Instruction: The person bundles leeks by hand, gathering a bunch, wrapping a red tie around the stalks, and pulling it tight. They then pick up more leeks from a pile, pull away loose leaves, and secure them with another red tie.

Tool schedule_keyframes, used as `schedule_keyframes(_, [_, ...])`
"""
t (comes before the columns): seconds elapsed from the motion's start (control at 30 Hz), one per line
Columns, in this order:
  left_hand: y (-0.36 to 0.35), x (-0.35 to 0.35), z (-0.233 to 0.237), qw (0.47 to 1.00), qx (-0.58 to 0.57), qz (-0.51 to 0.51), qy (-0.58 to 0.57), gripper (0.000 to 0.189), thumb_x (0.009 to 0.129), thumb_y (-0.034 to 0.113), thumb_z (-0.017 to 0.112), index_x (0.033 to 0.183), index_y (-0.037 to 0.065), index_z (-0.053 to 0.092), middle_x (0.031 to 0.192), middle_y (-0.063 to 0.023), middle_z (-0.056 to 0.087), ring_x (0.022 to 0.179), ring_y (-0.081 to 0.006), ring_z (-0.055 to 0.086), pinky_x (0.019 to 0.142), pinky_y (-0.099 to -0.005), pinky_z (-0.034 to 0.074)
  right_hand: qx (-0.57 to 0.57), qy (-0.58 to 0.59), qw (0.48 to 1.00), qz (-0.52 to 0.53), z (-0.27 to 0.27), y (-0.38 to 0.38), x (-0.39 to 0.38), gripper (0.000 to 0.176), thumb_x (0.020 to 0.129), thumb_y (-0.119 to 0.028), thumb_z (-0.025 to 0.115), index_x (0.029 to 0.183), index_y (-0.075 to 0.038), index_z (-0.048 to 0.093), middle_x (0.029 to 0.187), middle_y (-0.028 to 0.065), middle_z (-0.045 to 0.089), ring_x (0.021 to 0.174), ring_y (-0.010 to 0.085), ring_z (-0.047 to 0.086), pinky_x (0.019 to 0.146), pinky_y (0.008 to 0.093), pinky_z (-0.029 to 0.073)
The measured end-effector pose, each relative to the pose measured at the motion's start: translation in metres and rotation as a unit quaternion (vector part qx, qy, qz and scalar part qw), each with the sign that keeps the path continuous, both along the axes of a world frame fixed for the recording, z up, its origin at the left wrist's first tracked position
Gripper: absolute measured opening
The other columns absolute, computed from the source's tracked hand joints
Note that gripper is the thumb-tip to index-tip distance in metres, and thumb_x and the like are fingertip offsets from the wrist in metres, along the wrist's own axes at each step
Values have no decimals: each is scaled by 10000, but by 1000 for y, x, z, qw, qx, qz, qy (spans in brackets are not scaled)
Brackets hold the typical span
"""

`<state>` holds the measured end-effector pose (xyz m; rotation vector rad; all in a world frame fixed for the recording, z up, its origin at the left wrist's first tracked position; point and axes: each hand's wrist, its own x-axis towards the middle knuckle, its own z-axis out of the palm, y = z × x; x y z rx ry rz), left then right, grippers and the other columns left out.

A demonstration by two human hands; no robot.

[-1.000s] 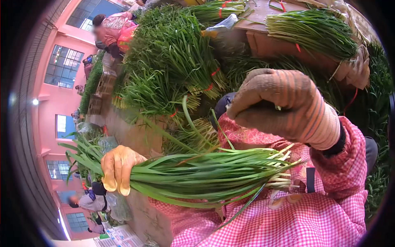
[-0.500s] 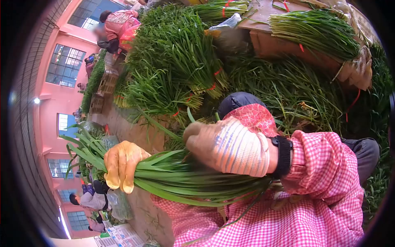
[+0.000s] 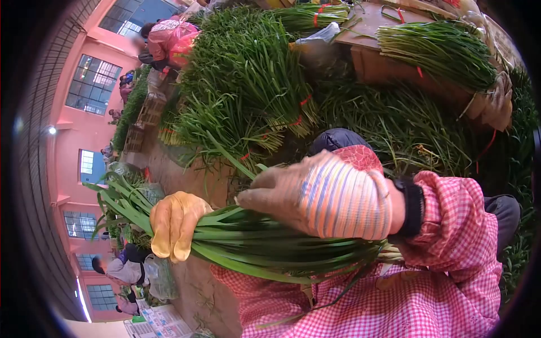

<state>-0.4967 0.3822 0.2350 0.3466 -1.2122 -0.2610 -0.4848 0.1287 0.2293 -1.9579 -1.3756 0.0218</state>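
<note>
A thick bundle of long green leaves [image 3: 270,248] lies across my lap, with pale stem ends at its right. My left hand [image 3: 176,225], in a yellowish rubber glove, has its fingers wrapped over the leafy part. My right hand [image 3: 321,197] is over the upper side of the bundle, in a striped glove with brownish fingers. Its fingers are bent and pressed together, the tips at the leaves close to my left hand. What lies between them is hidden. A loose leaf hangs below the bundle across my checkered apron [image 3: 394,310].
Leafy bundles tied with red bands [image 3: 265,73] are piled beyond my hands. Another tied bundle [image 3: 434,48] lies on a board [image 3: 369,25] at the upper right. Loose leaves [image 3: 394,124] cover the area beside my knee. People [image 3: 166,39] work farther back, near pink walls [image 3: 65,146].
The view has shifted slightly. My right hand is less blurred, and its fingertips are lower, nearer the bundle's upper edge. My left hand keeps its hold on the leaves.
</note>
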Motion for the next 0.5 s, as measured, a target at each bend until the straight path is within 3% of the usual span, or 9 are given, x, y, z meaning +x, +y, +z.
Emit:
schedule_keyframes(0.07, [3, -5, 1, 999, 26, 13, 16, 138, 785, 6, 581, 663, 68, 598, 680, -39, 634, 643, -150, 634, 743, -284, 531, 28, -7, 1000, 7, -16, 10, -4, 291, 770, -149, 569, 1048, -65, 554, 861, 138, 622, 828, 306, 638, 649, 388, 513])
schedule_keyframes(0.2, [13, -3, -3, 998, 67, 5, 21, 74, 809, 113, 610, 814, 53, 653, 730, -61, 683, 818, -131, 629, 768, -349, 504, -12, -121, 991, -51, -18, 25, -10, 185, 756, -137, 556, 905, -45, 614, 833, 125, 627, 744, 278, 627, 638, 369, 495])
schedule_keyframes(0.23, [10, -3, -3, 996, 74, 11, 37, 67, 800, 106, 613, 801, 54, 655, 730, -63, 683, 808, -129, 628, 772, -343, 503, 21, -96, 987, -125, -21, 32, -13, 116, 737, -128, 560, 785, -40, 618, 780, 110, 619, 669, 251, 599, 623, 343, 479])
schedule_keyframes(0.3, [-13, -3, 11, 987, 118, -11, 111, 201, 797, 67, 558, 601, 103, 588, 679, -29, 644, 688, -137, 624, 815, -284, 481, 72, -206, 965, -142, -15, 32, -7, 122, 690, -183, 585, 740, -75, 614, 728, 53, 602, 663, 229, 595, 566, 345, 472])
schedule_keyframes(0.33, [-14, -3, 10, 990, 95, 16, 102, 203, 783, 81, 568, 585, 121, 574, 672, -5, 634, 701, -120, 618, 800, -279, 469, 97, -262, 949, -149, -10, 32, -4, 129, 666, -210, 598, 717, -93, 612, 703, 25, 593, 660, 218, 593, 537, 345, 468])
schedule_keyframes(0.4, [-12, -3, 9, 993, 49, 69, 84, 215, 757, 109, 588, 552, 158, 546, 659, 44, 615, 727, -85, 605, 771, -270, 445, 108, -252, 942, -194, 6, 35, -5, 126, 654, -201, 603, 680, -78, 602, 668, 58, 581, 623, 227, 583, 488, 361, 456])
schedule_keyframes(0.43, [-11, 3, 10, 996, 63, 51, 37, 236, 670, 105, 641, 507, 189, 493, 642, 95, 572, 709, -46, 564, 723, -232, 383, 113, -246, 938, -218, 17, 37, -7, 127, 648, -197, 605, 661, -71, 597, 651, 75, 575, 604, 231, 578, 463, 369, 450])
schedule_keyframes(0.5, [-12, 13, 9, 998, 57, 27, 30, 237, 621, 104, 661, 497, 191, 480, 664, 107, 562, 752, -49, 544, 740, -230, 347, 124, -244, 928, -255, 31, 36, -9, 128, 643, -191, 607, 636, -63, 593, 627, 97, 569, 579, 241, 572, 433, 381, 446])
